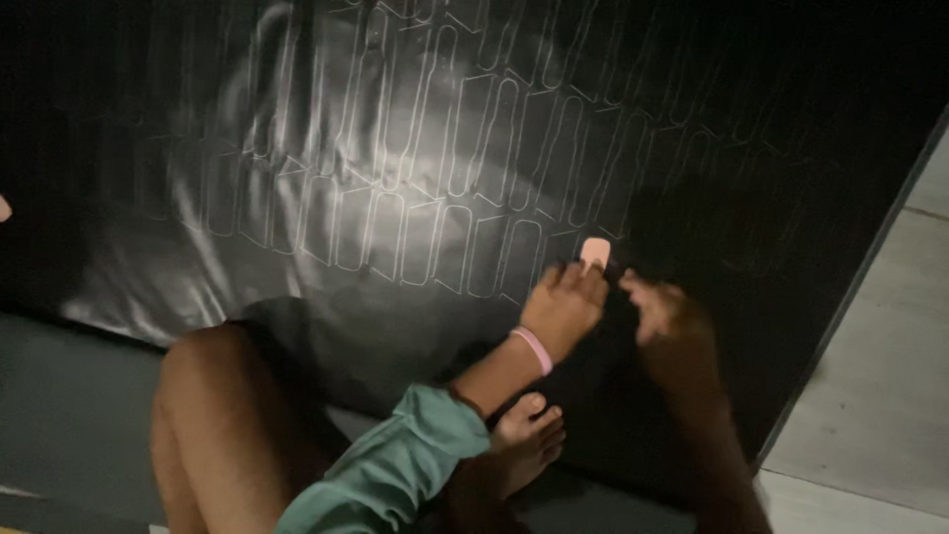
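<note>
On one black sheet (395, 148), left hand (561, 309) pinches one pink template (594, 252); right hand (672, 321) grip unclear

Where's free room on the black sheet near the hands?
Free: black sheet right of the traced outlines, up to the pale floor. Crowded: around the left hand, pink template and right hand; knee and foot below.

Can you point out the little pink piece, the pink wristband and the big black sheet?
pink piece (594, 251), head view, its middle.
pink wristband (535, 348), head view, the band's top.
black sheet (297, 148), head view, a bare outlined part.
</note>
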